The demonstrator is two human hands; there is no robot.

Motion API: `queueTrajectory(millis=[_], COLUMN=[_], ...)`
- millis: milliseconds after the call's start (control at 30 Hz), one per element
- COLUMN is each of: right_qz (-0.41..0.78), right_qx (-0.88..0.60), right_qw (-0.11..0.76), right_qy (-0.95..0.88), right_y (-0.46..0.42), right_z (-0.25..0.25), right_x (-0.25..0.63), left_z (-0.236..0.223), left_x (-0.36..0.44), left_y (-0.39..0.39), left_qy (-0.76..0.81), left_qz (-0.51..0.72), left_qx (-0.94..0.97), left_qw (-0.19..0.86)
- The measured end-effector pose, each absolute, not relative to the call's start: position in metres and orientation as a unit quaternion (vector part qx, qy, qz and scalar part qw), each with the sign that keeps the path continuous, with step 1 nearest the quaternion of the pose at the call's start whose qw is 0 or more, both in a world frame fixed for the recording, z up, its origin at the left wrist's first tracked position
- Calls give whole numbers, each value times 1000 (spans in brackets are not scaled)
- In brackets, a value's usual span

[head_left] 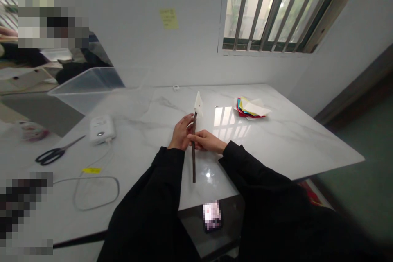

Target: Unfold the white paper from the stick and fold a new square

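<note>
A thin dark brown stick (193, 159) stands nearly upright, with a white paper piece (198, 104) fixed at its top end. My left hand (181, 133) wraps the stick at mid-height. My right hand (207, 141) comes in from the right, its fingers pinching the stick just below my left hand. Black sleeves cover both forearms. The stick's lower end hangs above the table surface.
The white marble table (291, 143) holds a stack of coloured paper (250, 108), black-handled scissors (52, 153), a white corded device (102, 129) with a looped cable (96, 193), and a clear plastic box (89, 88) at the far left. A phone (211, 216) lies near the front edge.
</note>
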State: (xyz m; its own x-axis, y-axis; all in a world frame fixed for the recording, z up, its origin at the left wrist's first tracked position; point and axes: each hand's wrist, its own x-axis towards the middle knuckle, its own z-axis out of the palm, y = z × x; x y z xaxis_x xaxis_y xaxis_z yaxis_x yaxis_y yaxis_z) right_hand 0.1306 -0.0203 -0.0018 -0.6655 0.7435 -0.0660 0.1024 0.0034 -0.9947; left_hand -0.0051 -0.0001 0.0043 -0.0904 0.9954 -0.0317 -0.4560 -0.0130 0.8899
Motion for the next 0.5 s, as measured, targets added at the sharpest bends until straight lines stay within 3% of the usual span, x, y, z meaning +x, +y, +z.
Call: queueTrajectory(millis=[167, 500], right_qz=[664, 630], right_qx=[-289, -265], right_qw=[157, 86], right_qy=[-671, -725], right_y=[-26, -29], right_z=[7, 20], right_x=[140, 142], left_z=[2, 1], left_x=[-5, -7], left_y=[5, 8], left_qy=[380, 311], left_qz=[661, 678], left_qx=[298, 254], left_qw=[575, 616])
